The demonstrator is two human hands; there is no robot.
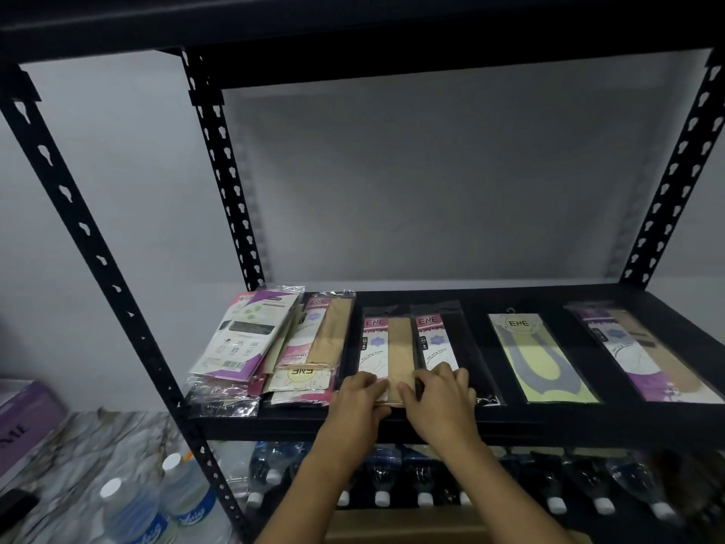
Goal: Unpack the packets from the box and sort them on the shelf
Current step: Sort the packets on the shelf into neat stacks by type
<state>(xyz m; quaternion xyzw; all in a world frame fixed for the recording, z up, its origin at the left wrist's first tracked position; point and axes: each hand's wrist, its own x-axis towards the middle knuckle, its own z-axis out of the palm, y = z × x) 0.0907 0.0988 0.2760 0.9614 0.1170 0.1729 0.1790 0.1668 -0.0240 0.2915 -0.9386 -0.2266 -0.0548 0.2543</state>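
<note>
Flat ENE sock packets lie in a row on the black shelf board (pixel 482 420). A beige packet (pixel 386 349) sits mid-left; my left hand (pixel 363 392) and my right hand (pixel 437 390) both grip its near end. Right beside it lies a black-sock packet (pixel 447 343), partly under my right hand. Further right are a yellow-and-grey packet (pixel 543 359) and a purple-and-beige packet (pixel 643 351). At the left end, a loose overlapping pile of packets (pixel 274 347) is stacked unevenly. The box is not in view.
Black perforated uprights (pixel 98 245) frame the shelf. Water bottles (pixel 392 480) lie in a row on the level below. Two upright bottles (pixel 157 500) stand on a marble surface at lower left, near a purple carton (pixel 23 418).
</note>
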